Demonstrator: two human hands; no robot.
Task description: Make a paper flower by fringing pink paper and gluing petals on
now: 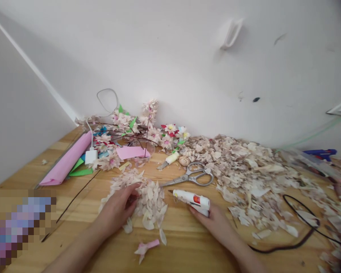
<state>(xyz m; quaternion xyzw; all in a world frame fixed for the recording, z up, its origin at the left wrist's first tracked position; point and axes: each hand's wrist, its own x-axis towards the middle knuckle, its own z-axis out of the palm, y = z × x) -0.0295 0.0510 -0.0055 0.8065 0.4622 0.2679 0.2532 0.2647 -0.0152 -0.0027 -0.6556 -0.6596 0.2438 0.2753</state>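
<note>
Across the wooden table (184, 242), a huge heap of pale petals (252, 178) sprawls over the right side, while flowering paper branches (136, 132) crowd the upper left against the wall, with a pink paper roll (65, 159) just beside them. At bottom centre, the left hand (116, 208) sits in a smaller petal pile (150, 204), fingers curled together, their tips buried, so any pinch can't be made out. Just right of it, the right hand (210, 223) has its fingers curled around a white glue tube (191, 200), right below the steel scissors (191, 176).
</note>
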